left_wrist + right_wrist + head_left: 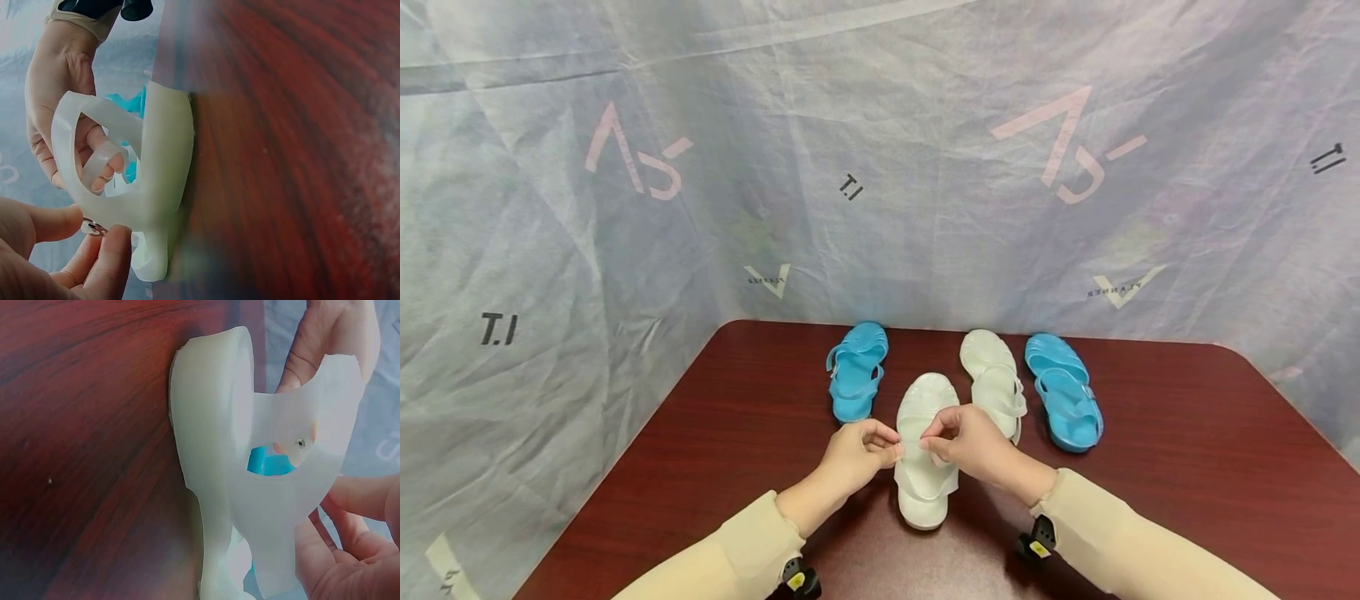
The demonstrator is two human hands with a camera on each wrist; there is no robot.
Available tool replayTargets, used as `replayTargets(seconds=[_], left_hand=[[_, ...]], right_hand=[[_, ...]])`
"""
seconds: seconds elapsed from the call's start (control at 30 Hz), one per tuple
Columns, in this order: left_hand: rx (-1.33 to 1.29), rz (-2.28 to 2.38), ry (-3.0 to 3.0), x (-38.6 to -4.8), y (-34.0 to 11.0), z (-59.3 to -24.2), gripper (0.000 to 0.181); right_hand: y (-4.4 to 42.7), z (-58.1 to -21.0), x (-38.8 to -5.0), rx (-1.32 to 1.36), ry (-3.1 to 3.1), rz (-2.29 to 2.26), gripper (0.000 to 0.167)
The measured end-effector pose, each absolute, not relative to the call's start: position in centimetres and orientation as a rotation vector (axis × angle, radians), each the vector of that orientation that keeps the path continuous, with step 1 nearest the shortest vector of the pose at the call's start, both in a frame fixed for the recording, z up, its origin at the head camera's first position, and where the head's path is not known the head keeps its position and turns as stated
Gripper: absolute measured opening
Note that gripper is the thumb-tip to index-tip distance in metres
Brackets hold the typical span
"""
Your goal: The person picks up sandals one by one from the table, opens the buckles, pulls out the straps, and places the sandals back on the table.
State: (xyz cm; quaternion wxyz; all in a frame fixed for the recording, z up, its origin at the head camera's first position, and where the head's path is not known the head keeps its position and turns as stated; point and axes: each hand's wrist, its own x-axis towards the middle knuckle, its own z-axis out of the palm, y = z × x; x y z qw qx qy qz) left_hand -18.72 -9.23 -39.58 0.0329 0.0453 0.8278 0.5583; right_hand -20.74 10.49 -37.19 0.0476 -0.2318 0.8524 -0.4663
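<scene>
A white jelly sandal [924, 510] lies on the table between both hands, toe pointing away. On its left side my left hand [859, 454] pinches the small metal buckle [95, 227] between thumb and fingers. From the other side my right hand [973, 442] pinches the loose end of the strap [103, 164], which curls across above the sole. The right wrist view shows the sandal's side strap [275, 506] with a small metal rivet [300, 443]; it covers part of the right hand's fingertips.
Behind stand a blue sandal [853, 387] at left, a second white sandal [988, 358] close by the right hand, and another blue sandal [1067, 408] further right. All lie on a dark red wooden table [1187, 467]. Grey printed cloth [925, 167] hangs behind it.
</scene>
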Motion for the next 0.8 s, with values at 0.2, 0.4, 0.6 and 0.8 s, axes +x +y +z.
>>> replayTargets(seconds=[0.2, 0.4, 0.6, 0.8], left_hand=[[0.144, 1.707, 2.571, -18.7, -9.2, -39.6, 0.013], [0.135, 1.72, 2.565, -18.4, -9.2, -39.8, 0.014], [0.066, 1.788, 2.494, -18.3, -9.4, -39.6, 0.015], [0.052, 1.817, 2.471, -18.3, -9.2, -39.5, 0.016]], right_hand=[[10.8, -37.3, -20.7, -0.7, 2.589, -1.422, 0.009], [10.9, -37.5, -20.5, -0.679, 2.565, -1.428, 0.009], [11.7, -37.5, -20.5, -0.62, 2.503, -1.507, 0.009], [12.1, -37.7, -21.0, -0.503, 2.558, -1.562, 0.011]])
